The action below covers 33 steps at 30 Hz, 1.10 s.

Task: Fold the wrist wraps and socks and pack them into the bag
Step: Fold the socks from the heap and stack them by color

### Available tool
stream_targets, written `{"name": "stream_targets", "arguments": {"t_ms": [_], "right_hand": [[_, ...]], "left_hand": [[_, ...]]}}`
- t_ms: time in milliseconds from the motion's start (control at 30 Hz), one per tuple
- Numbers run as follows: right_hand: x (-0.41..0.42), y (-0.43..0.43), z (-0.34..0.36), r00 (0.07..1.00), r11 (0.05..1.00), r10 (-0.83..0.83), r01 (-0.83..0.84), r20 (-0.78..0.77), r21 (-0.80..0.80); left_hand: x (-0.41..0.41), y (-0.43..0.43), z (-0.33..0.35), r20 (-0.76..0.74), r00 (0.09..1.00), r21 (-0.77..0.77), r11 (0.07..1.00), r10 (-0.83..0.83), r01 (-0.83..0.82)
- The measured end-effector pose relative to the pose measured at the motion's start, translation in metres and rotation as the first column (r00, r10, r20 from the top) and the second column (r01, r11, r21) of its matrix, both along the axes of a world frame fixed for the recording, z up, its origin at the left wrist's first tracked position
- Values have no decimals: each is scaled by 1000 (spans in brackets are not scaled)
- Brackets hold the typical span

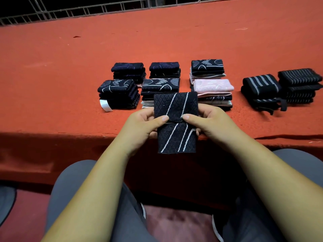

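Now, dark sock [176, 109] between both hands [139, 124] [208, 122]

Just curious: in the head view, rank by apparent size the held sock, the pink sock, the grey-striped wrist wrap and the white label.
Largest: held sock, though it is nearest the camera.
Next: pink sock and grey-striped wrist wrap look alike, so unranked.
Smallest: white label.

Dim warm light, black beyond the railing [70, 11], wide-angle bending at edges.
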State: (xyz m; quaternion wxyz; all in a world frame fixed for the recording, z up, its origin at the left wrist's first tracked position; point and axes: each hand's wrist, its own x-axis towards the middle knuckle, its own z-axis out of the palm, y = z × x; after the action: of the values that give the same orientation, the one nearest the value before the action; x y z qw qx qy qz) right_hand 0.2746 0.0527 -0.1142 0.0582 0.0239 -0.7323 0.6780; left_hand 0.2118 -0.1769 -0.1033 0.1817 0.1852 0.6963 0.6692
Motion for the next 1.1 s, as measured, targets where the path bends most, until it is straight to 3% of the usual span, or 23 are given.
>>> {"name": "stream_targets", "arguments": {"t_ms": [133,400,500,800,900,1033,1100], "right_hand": [[4,-1,5,1000,1000,23,-23,-11,4],[3,-3,5,998,981,64,-65,-8,-185],[3,-3,4,997,980,81,-83,-16,-181],[5,-2,14,999,959,42,-37,12,-282],[6,-1,14,999,930,53,-50,-1,-365],[8,-4,12,999,947,40,-39,-5,-318],[7,-4,8,1000,986,-11,10,-5,-168]], "left_hand": [[-5,0,-4,5,999,60,998,34,-34],[-9,-1,-3,131,991,210,976,26,-53],[-7,-1,-2,164,986,238,970,8,-48],[4,-3,8,230,973,80,997,-17,-2],[5,-4,12,268,962,99,995,-45,20],[8,-3,11,268,963,92,996,-32,7],[9,-2,9,202,979,77,997,-26,11]]}}
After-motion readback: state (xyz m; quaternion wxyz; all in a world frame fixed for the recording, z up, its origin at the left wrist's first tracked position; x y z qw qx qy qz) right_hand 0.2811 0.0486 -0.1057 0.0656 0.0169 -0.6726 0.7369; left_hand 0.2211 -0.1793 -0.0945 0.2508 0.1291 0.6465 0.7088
